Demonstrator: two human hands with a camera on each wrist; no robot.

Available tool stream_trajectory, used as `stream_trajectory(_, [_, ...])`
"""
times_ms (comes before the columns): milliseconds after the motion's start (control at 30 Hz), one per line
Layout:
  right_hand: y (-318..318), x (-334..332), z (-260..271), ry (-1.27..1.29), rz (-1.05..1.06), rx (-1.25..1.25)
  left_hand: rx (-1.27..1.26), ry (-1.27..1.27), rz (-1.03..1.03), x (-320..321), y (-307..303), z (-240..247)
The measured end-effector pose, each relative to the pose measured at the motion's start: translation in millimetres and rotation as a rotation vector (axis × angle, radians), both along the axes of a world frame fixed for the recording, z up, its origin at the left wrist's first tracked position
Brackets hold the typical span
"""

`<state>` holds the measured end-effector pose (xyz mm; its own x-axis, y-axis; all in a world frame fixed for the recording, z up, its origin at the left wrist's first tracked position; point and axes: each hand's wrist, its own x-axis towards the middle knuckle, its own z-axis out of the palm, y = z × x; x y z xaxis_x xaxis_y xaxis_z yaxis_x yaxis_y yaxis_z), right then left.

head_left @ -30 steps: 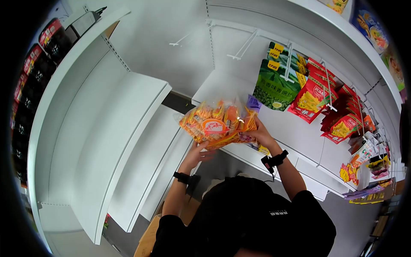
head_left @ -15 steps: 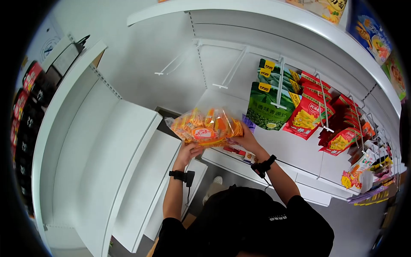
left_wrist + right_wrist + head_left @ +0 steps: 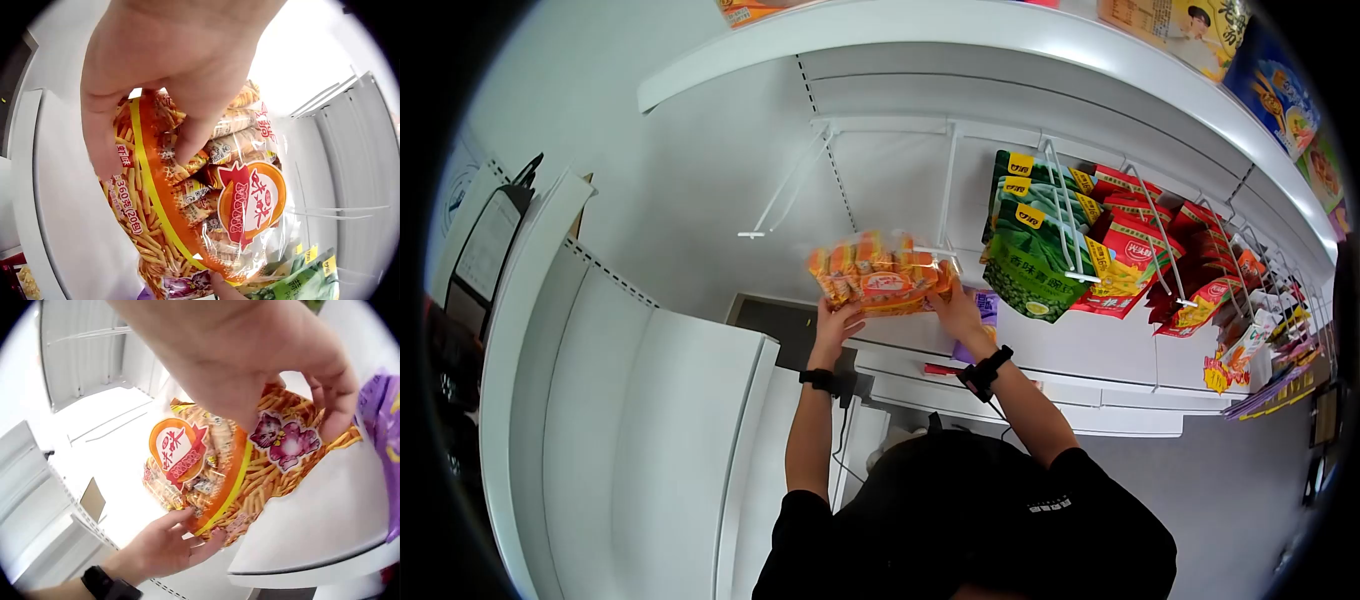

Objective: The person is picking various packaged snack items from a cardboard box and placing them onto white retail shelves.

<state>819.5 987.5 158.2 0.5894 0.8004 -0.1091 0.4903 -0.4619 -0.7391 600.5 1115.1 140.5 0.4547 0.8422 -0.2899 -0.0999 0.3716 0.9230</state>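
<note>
Both my hands hold a large clear-and-orange bag of snack packs (image 3: pixel 885 278) over the shelf at the left bay. My left hand (image 3: pixel 836 326) grips the lower left end, thumb and fingers astride the orange and yellow band (image 3: pixel 150 169) in the left wrist view. At the other end my right hand (image 3: pixel 958 315) grips the printed bottom of the bag, near a pink cartoon animal (image 3: pixel 286 440). Small wrapped packs show through the clear plastic. A wire display hook (image 3: pixel 949 190) hangs just behind the bag's top. Beside my right hand lies a purple packet (image 3: pixel 982 322).
Green pouches (image 3: pixel 1040 260) and red snack bags (image 3: pixel 1135 255) hang on hooks at the right. Another wire hook (image 3: pixel 785 190) sticks out at the left. An upper shelf edge (image 3: pixel 960 25) juts overhead. A white shelf unit (image 3: pixel 680 390) stands on the left.
The view has swung left and up toward the back panel. The bag, held in both hands throughout, has moved deeper over the shelf, close to the hooks, and sits more level.
</note>
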Motion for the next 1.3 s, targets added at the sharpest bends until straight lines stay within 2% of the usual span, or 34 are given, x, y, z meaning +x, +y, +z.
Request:
stream_trajectory(133, [31.5,5.8,-48.4,0.183,0.08,0.368,-0.02,0.052,0.0,28.8,28.8,-18.2])
stream_trajectory(233, [44.1,6.7,-59.1,0.152,0.086,0.549,0.021,0.081,0.032,49.1,41.1,-27.0])
stream_trajectory(367, [49.4,13.2,-65.6,0.267,0.055,0.459,0.105,0.025,-0.005,71.7,64.4,-49.9])
stream_trajectory(467, [55.6,20.4,-64.5,0.423,0.101,0.486,0.13,0.171,-0.17,88.1,81.4,-68.9])
stream_trajectory(533, [61.0,20.9,-65.4,0.448,0.1,0.538,0.646,0.56,0.11,104.1,70.8,-97.0])
stream_trajectory(600, [71.1,23.5,-82.0,0.492,0.12,0.635,0.725,0.773,0.274,120.0,67.1,-124.6])
stream_trajectory(667, [72.3,20.9,-81.1,0.528,0.119,0.696,0.428,0.761,0.31,133.2,72.8,-149.4])
stream_trajectory(733, [65.7,11.8,-60.0,0.555,0.097,0.719,0.248,0.675,0.376,144.4,79.3,-172.8])
stream_trajectory(800, [67.9,17.5,-68.1,0.507,0.102,0.696,0.162,0.427,0.289,145.5,76.0,-156.4])
stream_trajectory(867, [66.3,22.5,-67.4,0.492,0.076,0.652,0.112,0.055,0.041,138.6,73.9,-125.9])
stream_trajectory(933, [59.2,22.1,-48.5,0.512,0.017,0.586,0.001,0.022,0.006,146.1,80.0,-117.7])
stream_trajectory(1033, [63.7,33.0,-70.1,0.655,-0.05,0.634,-0.113,-0.029,-0.028,155.9,78.0,-106.2])
stream_trajectory(1133, [57.5,31.4,-53.8,0.646,-0.088,0.612,-0.241,-0.128,-0.062,167.5,73.2,-107.6])
stream_trajectory(1233, [63.0,38.5,-71.4,0.532,-0.008,0.747,-0.313,-0.155,-0.17,167.3,71.3,-105.1])
stream_trajectory(1300, [66.8,41.4,-73.7,0.48,-0.074,0.656,-0.339,-0.182,-0.208,168.4,75.3,-107.7])
